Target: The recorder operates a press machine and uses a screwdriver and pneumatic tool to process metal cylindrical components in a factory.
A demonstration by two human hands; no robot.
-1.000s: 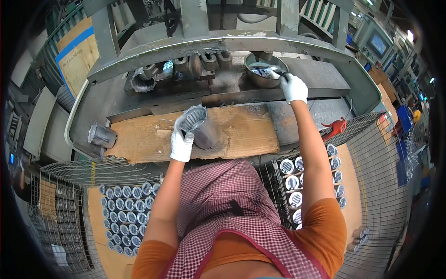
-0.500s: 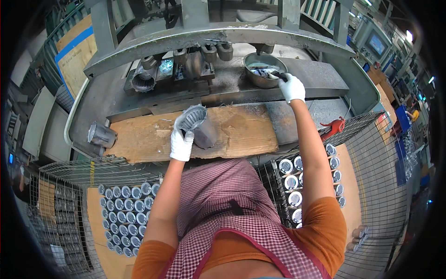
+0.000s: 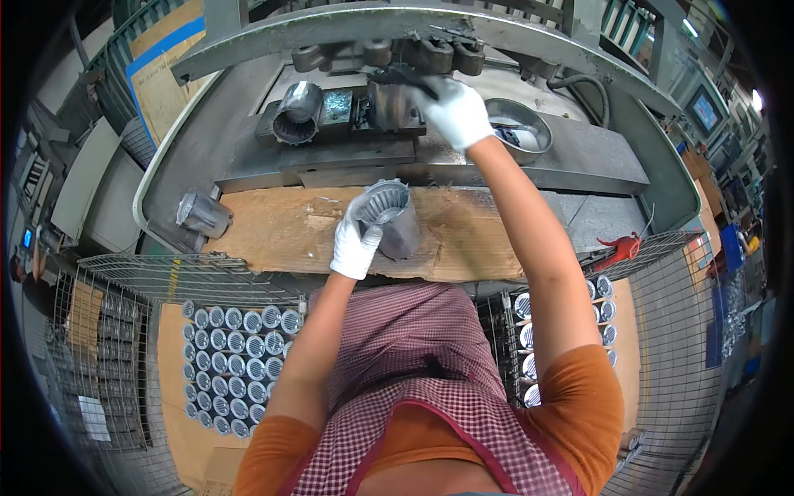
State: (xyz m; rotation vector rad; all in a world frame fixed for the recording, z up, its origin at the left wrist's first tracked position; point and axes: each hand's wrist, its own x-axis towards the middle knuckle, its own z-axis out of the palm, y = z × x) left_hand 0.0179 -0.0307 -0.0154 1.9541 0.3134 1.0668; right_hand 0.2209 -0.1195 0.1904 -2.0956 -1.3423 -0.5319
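My left hand [image 3: 356, 248], in a white glove, is wrapped round the side of a grey metal motor housing [image 3: 400, 233]. Its ribbed open end faces up, and it stands tilted on the cardboard. Farther back, my gloved right hand [image 3: 456, 116] grips a dark brush [image 3: 407, 78], blurred by motion, over the round metal post [image 3: 390, 109] of the machine. Left of that post, a second housing [image 3: 299, 106] lies with its ribbed mouth toward me. A metal bowl [image 3: 533, 153] holding whitish liquid stands to the right, partly behind my right wrist.
Another housing [image 3: 203, 213] lies at the cardboard sheet's [image 3: 281, 240] left end. Overhead runs a heavy machine beam [image 3: 364, 26]. Wire baskets flank me, the left one with rows of round metal parts [image 3: 236, 343]. A red air gun [image 3: 619, 248] hangs at the right basket's edge.
My right hand has lifted the brush out of the bowl and carried it left over the machine's post. My left hand still holds the housing; the whole view has shifted slightly.
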